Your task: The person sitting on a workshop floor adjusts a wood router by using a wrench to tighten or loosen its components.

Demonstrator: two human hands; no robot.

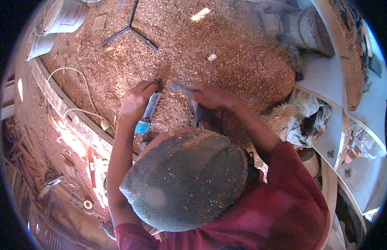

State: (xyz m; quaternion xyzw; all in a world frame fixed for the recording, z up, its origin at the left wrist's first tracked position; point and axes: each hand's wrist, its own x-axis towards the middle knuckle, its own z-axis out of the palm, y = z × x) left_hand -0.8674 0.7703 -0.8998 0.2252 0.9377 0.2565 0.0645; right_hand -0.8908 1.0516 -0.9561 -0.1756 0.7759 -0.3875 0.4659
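My left hand is closed around a slim grey-and-white tool-like thing with a printed side and a light-blue end. A small dark tip shows past my fingertips; the gripped part is hidden, and I cannot tell the exact kind. To its right, my right hand grips a flat grey strip, which points left toward the dark tip. A narrow gap separates the two. Below my right hand, a foot in a dark sandal or shoe rests on wood shavings. A dark cap covers much of the lower middle.
Ahead lies a thin black stand with spread legs. Pale buckets sit at the far left, above a wooden beam. A white cord loops nearby. At right are a metal drum, plastic bags and white panels.
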